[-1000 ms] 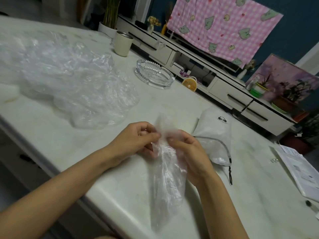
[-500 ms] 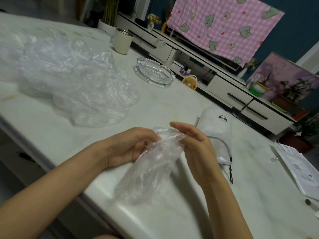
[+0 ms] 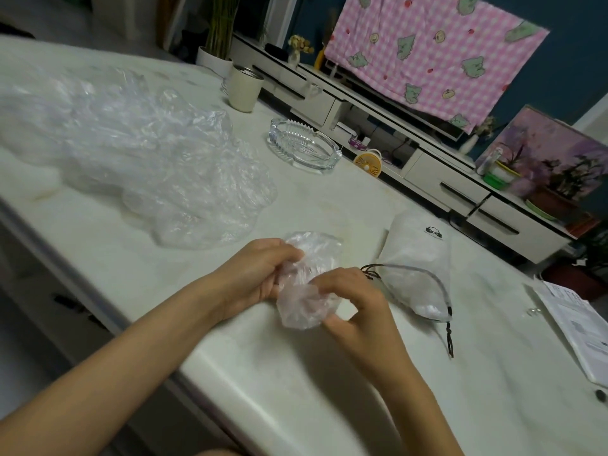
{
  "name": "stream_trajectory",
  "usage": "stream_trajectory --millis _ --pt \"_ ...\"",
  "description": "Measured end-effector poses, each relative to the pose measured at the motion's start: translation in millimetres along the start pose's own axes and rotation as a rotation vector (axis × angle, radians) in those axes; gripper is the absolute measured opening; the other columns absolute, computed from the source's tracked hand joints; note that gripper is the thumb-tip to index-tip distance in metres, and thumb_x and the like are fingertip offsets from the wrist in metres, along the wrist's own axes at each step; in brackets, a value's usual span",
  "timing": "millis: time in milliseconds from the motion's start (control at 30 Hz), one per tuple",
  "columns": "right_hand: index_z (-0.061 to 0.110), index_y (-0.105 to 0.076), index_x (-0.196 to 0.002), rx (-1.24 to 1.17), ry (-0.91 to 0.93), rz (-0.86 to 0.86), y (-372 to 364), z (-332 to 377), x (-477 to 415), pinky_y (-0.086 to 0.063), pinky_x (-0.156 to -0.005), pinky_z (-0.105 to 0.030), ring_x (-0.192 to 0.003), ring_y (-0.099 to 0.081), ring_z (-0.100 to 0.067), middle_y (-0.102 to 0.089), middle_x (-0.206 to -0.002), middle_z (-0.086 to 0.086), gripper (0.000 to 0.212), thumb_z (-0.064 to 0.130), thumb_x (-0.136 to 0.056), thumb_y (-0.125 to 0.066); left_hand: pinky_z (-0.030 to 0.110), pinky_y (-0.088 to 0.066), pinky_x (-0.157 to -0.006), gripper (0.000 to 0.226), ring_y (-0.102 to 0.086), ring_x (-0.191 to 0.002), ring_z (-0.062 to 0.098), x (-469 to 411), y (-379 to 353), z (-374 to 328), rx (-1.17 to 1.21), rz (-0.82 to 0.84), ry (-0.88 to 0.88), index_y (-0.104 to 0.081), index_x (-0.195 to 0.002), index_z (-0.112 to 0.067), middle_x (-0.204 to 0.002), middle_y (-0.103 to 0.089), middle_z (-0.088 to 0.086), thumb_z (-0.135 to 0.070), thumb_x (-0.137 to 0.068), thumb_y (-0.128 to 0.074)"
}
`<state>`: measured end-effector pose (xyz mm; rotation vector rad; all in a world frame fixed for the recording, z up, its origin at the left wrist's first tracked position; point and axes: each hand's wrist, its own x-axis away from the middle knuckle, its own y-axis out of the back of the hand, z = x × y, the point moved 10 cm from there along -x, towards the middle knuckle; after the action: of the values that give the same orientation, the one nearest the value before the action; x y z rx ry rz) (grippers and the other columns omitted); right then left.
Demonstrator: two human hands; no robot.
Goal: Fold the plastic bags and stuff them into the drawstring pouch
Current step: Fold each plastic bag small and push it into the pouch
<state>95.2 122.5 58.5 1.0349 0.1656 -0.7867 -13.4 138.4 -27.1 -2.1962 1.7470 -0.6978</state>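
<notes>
- The glass ashtray with the ridged rim [image 3: 304, 148] sits beyond the hands. Behind it is a cream cup with a metal rim [image 3: 245, 88], near the table's far edge.
- A big heap of clear crumpled plastic bags [image 3: 138, 153] takes up the left side, well apart from the hands.
- A printed white paper sheet [image 3: 579, 327] lies at the far right.
- The left hand [image 3: 260, 274] and right hand [image 3: 355, 301] both have their fingers curled into one scrunched clear plastic bag [image 3: 306, 284], bunched up between them near the front edge of the table.
- The white drawstring pouch with a small dark logo [image 3: 418, 268] lies on its side just right of the right hand, mouth toward the person. That hand sits between the bag and the pouch, and the pouch's dark cord [image 3: 449, 337] trails toward the front edge.
- Surface is a pale marble-look tabletop [image 3: 329, 390]. Behind it there's a low white cabinet [image 3: 444, 179], a pink checked cloth [image 3: 427, 51] and a dark blue wall [image 3: 575, 60].
- Count: two hands, one bag held, one pouch, one ashtray, one cup, one paper. Can't count the bags in the heap.
</notes>
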Motion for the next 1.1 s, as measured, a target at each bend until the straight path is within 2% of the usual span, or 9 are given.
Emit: stream_trajectory --millis 67,200,400,533,667,767,867,967,1100 --pt "0.029 -0.068 -0.078 -0.160 -0.220 0.053 -1.2 -21.6 2.8 -0.038 -0.073 -0.016 -0.079 -0.053 -0.003 -0.065 -0.081 0.020 0.006 0.028 -0.073 -0.066 0.023 -0.050 -0.051 0.002 -0.050 -0.068 0.020 1.0 -3.7 -0.3 -0.077 0.014 -0.037 -0.051 -0.093 -0.003 -0.080 -0.050 0.015 -0.003 -0.091 -0.051" --pt "0.015 -0.072 -0.090 -0.376 -0.440 0.182 -16.5 -39.4 9.3 -0.042 -0.076 -0.036 -0.082 -0.054 -0.010 -0.069 -0.087 -0.008 0.036 0.048 -0.081 -0.060 0.029 -0.051 -0.066 0.023 -0.054 -0.082 0.026 3.7 -9.5 -3.1 -0.199 0.059 -0.095 -0.056 -0.102 0.000 -0.091 -0.055 0.020 -0.011 -0.084 -0.064" --pt "0.001 -0.066 -0.078 -0.360 -0.546 0.086 -11.3 -50.9 12.3 -0.040 -0.068 -0.025 -0.068 -0.052 -0.010 -0.061 -0.070 -0.006 0.023 0.020 -0.090 -0.063 0.040 -0.049 -0.091 0.058 -0.064 -0.099 0.036 8.8 -28.0 -0.6 -0.183 0.247 -0.061 -0.057 -0.107 0.005 -0.105 -0.066 0.026 -0.038 -0.070 -0.066" --pt "0.006 -0.068 -0.078 -0.297 -0.545 0.058 -11.1 -52.4 13.2 -0.040 -0.067 -0.029 -0.068 -0.052 -0.012 -0.065 -0.073 -0.015 0.029 0.035 -0.085 -0.065 0.035 -0.051 -0.084 0.051 -0.066 -0.086 0.020 14.9 -30.6 -6.2 -0.368 0.250 -0.156 -0.061 -0.091 -0.012 -0.090 -0.069 0.009 -0.039 -0.051 -0.076" --pt "0.015 -0.062 -0.082 -0.316 -0.621 -0.105 5.2 -59.3 16.4 -0.041 -0.067 -0.021 -0.072 -0.053 -0.007 -0.061 -0.077 0.007 0.010 0.020 -0.083 -0.071 0.039 -0.051 -0.080 0.023 -0.063 -0.079 0.017 8.0 -17.9 -8.3 -0.318 0.133 -0.194 -0.062 -0.084 -0.014 -0.083 -0.066 0.002 -0.020 -0.064 -0.071" --pt "0.021 -0.052 -0.106 -0.405 -0.747 -0.202 12.3 -76.2 25.1 -0.048 -0.075 -0.017 -0.091 -0.060 -0.007 -0.059 -0.106 0.005 0.041 0.018 -0.075 -0.079 0.035 -0.053 -0.074 0.015 -0.064 -0.075 0.017 9.4 -19.1 -7.6 -0.301 0.144 -0.176 -0.061 -0.088 -0.009 -0.082 -0.065 0.007 -0.008 -0.078 -0.071" --pt "0.011 -0.053 -0.121 -0.764 -0.774 -0.137 -9.1 -77.0 23.0 -0.053 -0.088 -0.034 -0.102 -0.065 -0.022 -0.065 -0.115 -0.009 0.055 0.013 -0.072 -0.077 0.034 -0.053 -0.074 0.024 -0.065 -0.078 0.023 11.1 -21.3 -7.2 -0.298 0.180 -0.170 -0.061 -0.095 -0.004 -0.085 -0.069 0.012 -0.011 -0.073 -0.069" --pt "0.002 -0.058 -0.099 -0.943 -0.767 -0.146 -16.8 -70.5 17.5 -0.055 -0.074 -0.029 -0.082 -0.066 -0.022 -0.067 -0.094 -0.016 0.020 -0.008 -0.083 -0.059 0.025 -0.054 -0.056 0.020 -0.063 -0.065 0.020 11.8 -22.2 -10.9 -0.302 0.158 -0.212 -0.059 -0.094 0.002 -0.079 -0.067 0.009 0.000 -0.079 -0.070" --pt "0.009 -0.057 -0.064 -1.057 -0.786 -0.152 -21.2 -66.0 14.6 -0.050 -0.060 -0.022 -0.068 -0.063 -0.017 -0.062 -0.076 -0.008 0.031 -0.017 -0.077 -0.049 0.023 -0.051 -0.047 0.027 -0.061 -0.053 0.015 14.4 -19.5 -21.5 -0.317 0.107 -0.283 -0.060 -0.086 -0.008 -0.074 -0.068 0.002 0.018 -0.080 -0.054"
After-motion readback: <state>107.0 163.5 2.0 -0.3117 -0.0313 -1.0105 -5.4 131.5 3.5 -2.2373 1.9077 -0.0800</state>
